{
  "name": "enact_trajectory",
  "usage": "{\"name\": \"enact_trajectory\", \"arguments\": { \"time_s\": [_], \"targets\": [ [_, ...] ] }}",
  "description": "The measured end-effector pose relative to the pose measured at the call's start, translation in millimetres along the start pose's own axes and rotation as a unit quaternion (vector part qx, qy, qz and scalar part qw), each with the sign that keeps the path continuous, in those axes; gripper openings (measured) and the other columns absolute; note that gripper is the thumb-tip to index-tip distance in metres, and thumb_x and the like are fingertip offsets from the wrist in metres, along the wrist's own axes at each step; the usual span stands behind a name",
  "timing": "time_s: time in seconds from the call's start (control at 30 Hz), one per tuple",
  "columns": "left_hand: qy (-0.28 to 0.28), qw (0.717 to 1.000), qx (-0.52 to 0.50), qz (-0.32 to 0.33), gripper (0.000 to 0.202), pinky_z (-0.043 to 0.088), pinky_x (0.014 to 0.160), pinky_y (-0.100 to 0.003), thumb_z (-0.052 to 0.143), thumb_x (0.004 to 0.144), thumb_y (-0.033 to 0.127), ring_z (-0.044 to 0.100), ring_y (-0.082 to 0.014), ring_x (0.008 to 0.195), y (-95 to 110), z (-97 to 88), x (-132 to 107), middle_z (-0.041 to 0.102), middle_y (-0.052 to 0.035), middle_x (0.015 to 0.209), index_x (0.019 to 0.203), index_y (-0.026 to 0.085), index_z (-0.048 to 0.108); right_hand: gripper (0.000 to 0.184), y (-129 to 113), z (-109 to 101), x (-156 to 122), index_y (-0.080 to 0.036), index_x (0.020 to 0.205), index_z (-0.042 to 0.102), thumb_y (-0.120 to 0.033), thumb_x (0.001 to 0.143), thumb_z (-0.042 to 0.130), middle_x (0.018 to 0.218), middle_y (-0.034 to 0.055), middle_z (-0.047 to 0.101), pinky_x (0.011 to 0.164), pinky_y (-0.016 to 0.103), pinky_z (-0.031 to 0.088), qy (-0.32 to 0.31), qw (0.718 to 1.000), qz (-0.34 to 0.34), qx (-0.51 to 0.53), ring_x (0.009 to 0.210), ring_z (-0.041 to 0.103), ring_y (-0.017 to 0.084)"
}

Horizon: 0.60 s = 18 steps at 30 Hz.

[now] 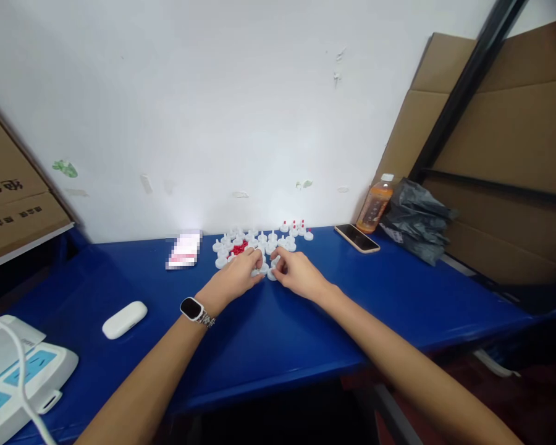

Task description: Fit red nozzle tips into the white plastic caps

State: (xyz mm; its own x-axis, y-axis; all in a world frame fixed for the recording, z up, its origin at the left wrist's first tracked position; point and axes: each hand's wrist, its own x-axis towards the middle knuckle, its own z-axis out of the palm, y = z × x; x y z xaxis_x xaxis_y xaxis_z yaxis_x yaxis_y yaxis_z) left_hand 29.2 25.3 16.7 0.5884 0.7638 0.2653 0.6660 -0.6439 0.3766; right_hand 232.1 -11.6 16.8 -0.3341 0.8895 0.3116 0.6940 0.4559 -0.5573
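Several small white plastic caps [241,242] lie in a cluster on the blue table [269,334], with a little heap of red pieces [239,248] among them. A few caps with red tips [296,227] stand near the wall. My left hand [235,278], with a watch on its wrist, is curled at the front of the cluster and pinches a white cap. My right hand [297,273] faces it, fingers pinched on another white cap [272,275]. The two hands almost touch.
A phone [356,238] lies right of the caps, with an orange drink bottle [374,207] and a grey plastic bag [414,219] behind it. A white oval case [124,319] and a white device [13,371] sit at the left. Cardboard boxes [9,198] flank both sides.
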Motion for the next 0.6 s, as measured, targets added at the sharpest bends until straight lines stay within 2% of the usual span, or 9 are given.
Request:
{"name": "enact_trajectory", "arguments": {
  "time_s": [0.17, 0.3, 0.37, 0.5, 0.6],
  "targets": [
    [0.018, 1.0, 0.017, -0.005, 0.022, 0.038, 0.064, -0.031, 0.063, 0.084, 0.035, 0.052, -0.0172, 0.07, -2, -3.2, 1, 0.052, -0.002, 0.089, 0.081, 0.021, 0.046, 0.014, 12, -7, 10, -0.023, 0.098, 0.059, -0.026, 0.084, 0.062, 0.078, -0.0023, 0.07, 0.062, 0.023, 0.04, 0.042, 0.999, 0.006, 0.004, 0.068, 0.063, 0.013],
    [0.052, 0.998, 0.019, 0.005, 0.024, 0.038, 0.064, -0.031, 0.058, 0.089, 0.041, 0.049, -0.0148, 0.064, 5, -5.0, 2, 0.051, -0.0012, 0.089, 0.081, 0.021, 0.046, 0.012, 43, -28, 29, -0.022, 0.095, 0.063, -0.029, 0.09, 0.056, 0.079, 0.0002, 0.071, 0.066, 0.026, 0.04, 0.104, 0.992, 0.052, -0.058, 0.069, 0.063, 0.015],
    [0.067, 0.998, 0.009, 0.02, 0.022, 0.039, 0.065, -0.031, 0.053, 0.092, 0.04, 0.05, -0.0146, 0.065, 11, -3.0, 4, 0.05, -0.0011, 0.088, 0.082, 0.021, 0.047, 0.019, 62, -38, 45, -0.021, 0.105, 0.064, -0.03, 0.091, 0.054, 0.086, 0.0035, 0.072, 0.071, 0.028, 0.041, 0.128, 0.983, 0.097, -0.095, 0.077, 0.064, 0.017],
    [0.089, 0.996, -0.016, 0.029, 0.021, 0.039, 0.066, -0.03, 0.05, 0.095, 0.038, 0.05, -0.0145, 0.069, 20, 2.8, 11, 0.05, -0.0011, 0.088, 0.082, 0.021, 0.049, 0.033, 91, -46, 79, -0.016, 0.117, 0.065, -0.033, 0.091, 0.054, 0.106, 0.0128, 0.071, 0.092, 0.038, 0.037, 0.117, 0.956, 0.165, -0.211, 0.105, 0.059, 0.026],
    [0.095, 0.995, -0.024, 0.028, 0.023, 0.039, 0.066, -0.03, 0.05, 0.096, 0.037, 0.05, -0.0137, 0.07, 20, 5.8, 15, 0.049, -0.0009, 0.089, 0.08, 0.02, 0.05, 0.034, 102, -42, 98, -0.014, 0.114, 0.068, -0.035, 0.092, 0.053, 0.116, 0.0173, 0.066, 0.096, 0.042, 0.032, 0.093, 0.948, 0.164, -0.255, 0.112, 0.053, 0.03]
  ]
}}
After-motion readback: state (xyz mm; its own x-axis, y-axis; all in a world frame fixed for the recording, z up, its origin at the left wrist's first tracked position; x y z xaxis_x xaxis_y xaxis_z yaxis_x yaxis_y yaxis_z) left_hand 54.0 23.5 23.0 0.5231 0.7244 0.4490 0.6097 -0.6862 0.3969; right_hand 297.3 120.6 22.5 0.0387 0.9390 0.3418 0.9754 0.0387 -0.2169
